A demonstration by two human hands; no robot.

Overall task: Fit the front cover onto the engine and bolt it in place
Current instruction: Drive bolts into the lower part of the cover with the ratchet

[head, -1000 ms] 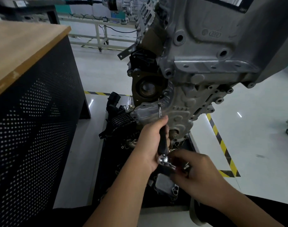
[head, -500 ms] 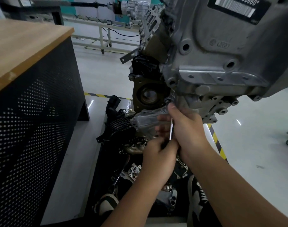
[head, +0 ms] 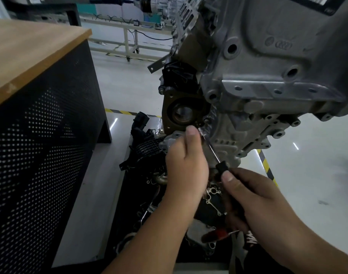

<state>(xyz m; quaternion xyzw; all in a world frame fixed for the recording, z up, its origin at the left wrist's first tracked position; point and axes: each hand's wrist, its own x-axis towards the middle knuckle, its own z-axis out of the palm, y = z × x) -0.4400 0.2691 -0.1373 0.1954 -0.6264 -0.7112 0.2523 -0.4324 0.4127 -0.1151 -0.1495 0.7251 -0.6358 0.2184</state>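
Observation:
The grey engine block (head: 272, 62) hangs in front of me, with the ribbed grey front cover (head: 226, 139) lying against its lower end. A driver tool (head: 212, 153) with a thin steel shaft and black handle points up-left at a bolt spot on the cover's edge, beside a brown round seal housing (head: 182, 113). My left hand (head: 186, 165) reaches up, its fingertip at the shaft's tip. My right hand (head: 254, 196) grips the black handle from below.
A black perforated cabinet (head: 40, 155) with a wooden top stands close on the left. Below the engine lies a black tray (head: 133, 194) with several loose engine parts and a gasket. Yellow-black floor tape (head: 266, 165) runs on the right. Pale floor spreads behind.
The hands swapped roles: my left hand let go of the handle and rose to the shaft's tip, while my right hand dropped to grip the handle. The tool now slants up-left.

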